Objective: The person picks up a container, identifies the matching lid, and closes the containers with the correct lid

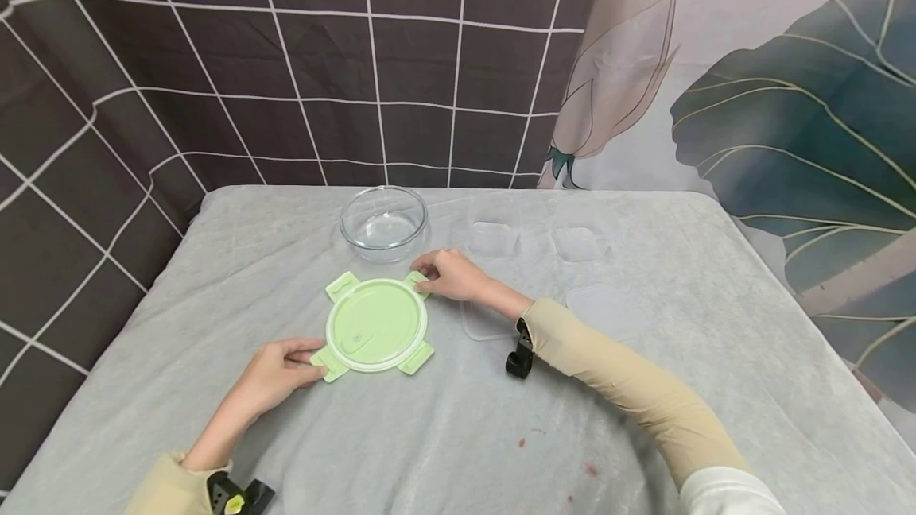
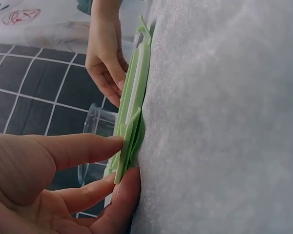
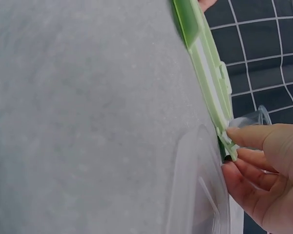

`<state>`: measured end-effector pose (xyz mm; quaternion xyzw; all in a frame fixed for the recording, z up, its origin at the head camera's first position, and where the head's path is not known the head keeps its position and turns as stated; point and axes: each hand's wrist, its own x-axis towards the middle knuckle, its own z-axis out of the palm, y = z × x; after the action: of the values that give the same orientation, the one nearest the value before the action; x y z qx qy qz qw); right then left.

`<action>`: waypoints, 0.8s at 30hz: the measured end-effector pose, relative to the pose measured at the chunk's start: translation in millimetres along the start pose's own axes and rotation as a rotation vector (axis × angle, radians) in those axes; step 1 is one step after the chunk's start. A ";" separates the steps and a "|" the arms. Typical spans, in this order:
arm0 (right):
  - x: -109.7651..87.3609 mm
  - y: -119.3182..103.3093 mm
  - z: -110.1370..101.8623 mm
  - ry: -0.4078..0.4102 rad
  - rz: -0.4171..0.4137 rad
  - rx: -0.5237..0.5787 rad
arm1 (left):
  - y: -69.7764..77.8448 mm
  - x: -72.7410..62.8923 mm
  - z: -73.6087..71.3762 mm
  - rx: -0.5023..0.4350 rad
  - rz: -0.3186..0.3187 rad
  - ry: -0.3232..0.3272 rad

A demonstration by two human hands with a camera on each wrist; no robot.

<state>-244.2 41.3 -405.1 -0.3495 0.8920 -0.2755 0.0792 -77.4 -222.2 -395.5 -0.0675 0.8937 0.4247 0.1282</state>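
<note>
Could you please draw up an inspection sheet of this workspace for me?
Surface: grey cloth, with slight creases and a few reddish marks near the person's side.
Job's things: green lid with four flaps; glass bowl beyond it, uncovered.
Clutter: clear plastic pieces right of the lid, hard to make out.
Hands: left hand and right hand each pinch a flap, diagonally opposite.
Cables: nothing seen.
Surroundings: dark gridded curtain behind and left; leaf-print curtain to the right.
</note>
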 end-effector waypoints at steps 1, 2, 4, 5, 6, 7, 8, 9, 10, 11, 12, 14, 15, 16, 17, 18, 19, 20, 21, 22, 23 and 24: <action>0.0 -0.2 -0.2 -0.003 0.002 0.005 | 0.1 -0.4 0.1 -0.007 -0.001 -0.001; -0.2 -0.5 -0.5 -0.005 0.003 0.014 | 0.1 -0.7 0.2 -0.016 -0.002 -0.002; -0.7 -1.5 -1.3 -0.009 0.015 0.039 | 0.3 -1.3 0.7 -0.031 0.001 -0.004; -1.0 -2.1 -1.9 -0.011 0.023 0.050 | 0.6 -1.7 1.0 -0.040 0.002 -0.005; -1.4 -2.9 -2.6 -0.012 0.031 0.064 | 0.8 -2.0 1.3 -0.053 0.000 -0.007; -1.6 -3.6 -3.1 -0.013 0.040 0.076 | 1.2 -2.1 1.7 -0.067 -0.003 -0.009; -1.8 -4.1 -3.5 -0.011 0.047 0.087 | 1.4 -2.2 1.9 -0.080 -0.003 -0.013; -1.9 -4.5 -3.8 -0.009 0.055 0.091 | 1.8 -2.4 2.1 -0.092 -0.005 -0.016; -2.0 -4.9 -3.8 -0.005 0.059 0.093 | 1.9 -2.4 2.1 -0.103 -0.006 -0.020; -2.1 -5.3 -3.7 -0.001 0.064 0.096 | 2.0 -2.5 2.2 -0.114 -0.013 -0.024; -2.2 -5.7 -3.5 0.003 0.068 0.103 | 2.1 -2.4 2.1 -0.125 -0.018 -0.027; -2.5 -6.2 -3.1 0.011 0.081 0.117 | 1.9 -2.8 1.7 -0.134 -0.020 -0.037; -2.9 -6.6 -3.2 0.013 0.088 0.126 | 1.8 -3.0 1.5 -0.137 -0.021 -0.043; -3.3 -7.0 -3.5 0.014 0.096 0.140 | 1.5 -3.2 1.4 -0.141 -0.022 -0.048; -3.7 -7.3 -3.9 0.014 0.105 0.155 | 1.5 -3.6 1.1 -0.144 -0.022 -0.052; -4.2 -7.8 -4.6 0.013 0.114 0.168 | 1.6 -4.1 1.0 -0.145 -0.021 -0.056; -4.7 -8.2 -5.7 0.015 0.120 0.176 | 1.7 -4.6 0.9 -0.145 -0.021 -0.060; -5.3 -8.7 -6.9 0.016 0.126 0.184 | 1.9 -5.0 0.8 -0.144 -0.019 -0.065; -6.3 -9.0 -8.2 0.017 0.133 0.190 | 2.2 -5.2 0.8 -0.144 -0.016 -0.068; -7.3 -9.5 -9.5 0.017 0.141 0.197 | 2.5 -5.2 0.8 -0.146 -0.015 -0.072; -8.3 -9.9 -10.7 0.017 0.149 0.202 | 2.9 -5.3 0.8 -0.146 -0.012 -0.076; -9.5 -10.3 -12.0 0.017 0.155 0.206 | 3.3 -5.2 0.9 -0.148 -0.011 -0.081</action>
<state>-235.2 46.6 -389.9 -0.2673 0.8840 -0.3615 0.1282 -73.0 -219.4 -392.1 -0.0644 0.8535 0.4913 0.1612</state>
